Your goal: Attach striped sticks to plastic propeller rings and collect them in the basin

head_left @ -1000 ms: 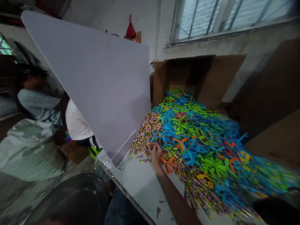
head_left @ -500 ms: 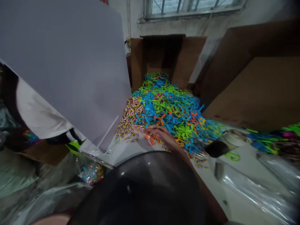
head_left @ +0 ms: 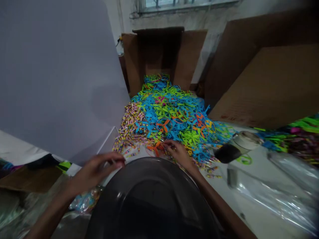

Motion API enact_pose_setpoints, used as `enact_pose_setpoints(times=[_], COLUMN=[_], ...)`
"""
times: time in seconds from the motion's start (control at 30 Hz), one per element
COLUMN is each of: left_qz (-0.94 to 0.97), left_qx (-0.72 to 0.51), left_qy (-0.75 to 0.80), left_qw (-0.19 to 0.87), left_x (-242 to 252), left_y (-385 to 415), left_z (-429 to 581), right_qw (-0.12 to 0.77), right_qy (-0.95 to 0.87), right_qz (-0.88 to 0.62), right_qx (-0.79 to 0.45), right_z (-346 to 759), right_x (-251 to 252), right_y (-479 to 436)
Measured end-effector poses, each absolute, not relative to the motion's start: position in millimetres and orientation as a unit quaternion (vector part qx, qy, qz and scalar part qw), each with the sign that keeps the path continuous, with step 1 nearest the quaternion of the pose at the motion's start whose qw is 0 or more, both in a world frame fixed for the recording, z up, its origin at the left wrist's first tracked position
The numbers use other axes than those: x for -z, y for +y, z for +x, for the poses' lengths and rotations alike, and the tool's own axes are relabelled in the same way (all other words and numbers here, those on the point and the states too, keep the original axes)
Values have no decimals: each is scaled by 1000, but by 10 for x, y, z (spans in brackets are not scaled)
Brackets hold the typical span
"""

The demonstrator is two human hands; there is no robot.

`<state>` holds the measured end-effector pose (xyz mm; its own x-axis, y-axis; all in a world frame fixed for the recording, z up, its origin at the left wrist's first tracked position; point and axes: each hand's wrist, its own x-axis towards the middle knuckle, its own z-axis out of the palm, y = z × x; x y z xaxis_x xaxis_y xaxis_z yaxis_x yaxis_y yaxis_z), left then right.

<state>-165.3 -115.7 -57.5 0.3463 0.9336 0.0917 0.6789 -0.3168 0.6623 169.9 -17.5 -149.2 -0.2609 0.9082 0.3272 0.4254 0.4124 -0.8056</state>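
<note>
My right hand (head_left: 179,155) is at the near edge of a heap of plastic propellers (head_left: 171,106), mostly blue and green. Its fingers are pinched at an orange propeller (head_left: 157,148). My left hand (head_left: 101,169) is off to the left, beside the white panel's lower edge, blurred, with thumb and fingers brought together. Whatever lies between those fingertips is too unclear to name. Small striped pink and yellow pieces (head_left: 131,121) are piled left of the propellers and scattered near both hands. A large glossy black dome (head_left: 154,199) fills the lower middle and covers part of the table.
A tall white panel (head_left: 62,73) stands at left. An open cardboard box (head_left: 129,63) is behind the heap, and a larger carton (head_left: 271,86) is at right. A dark-and-clear cylindrical container (head_left: 236,146) and clear plastic bags (head_left: 269,196) lie on the white tabletop (head_left: 256,172).
My left hand has come into view from the lower left. My right hand stays by the orange propeller, its fingers now pinched at it. The view has shifted slightly.
</note>
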Motion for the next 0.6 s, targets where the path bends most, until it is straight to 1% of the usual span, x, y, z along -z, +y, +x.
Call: enact_pose_setpoints(times=[0.1,0.17,0.23,0.3,0.43,0.53,0.6], left_qz=[792,797,789,775,736,707,696], left_qx=[-177,-155,-167,-191,-256,-326,-370], left_qy=[512,504,510,518,528,527,516], left_qw=[280,295,299,307,336,341,336], left_x=[950,1227,1422,1495,1322,1027,797], left_y=[-463,-172,-77,-114,-183,-75,-6], left_z=[-1511,-1395,-1312,-1267,-1214,-1086,-930], right_qw=[394,384,379,385,426,469,492], right_qy=[-750,-760,-765,-758,-699,-639,-577], right_qz=[-467,-463,-454,-447,-448,-444,-428], right_qx=[-251,-246,-255,-277,-360,-419,-492], right_z=[1556,1462,1403,1406,1565,1700,1749], right_x=[1607,1673,1712,1713,1582,1360,1150], right_y=[100,231,305,339,356,310,227])
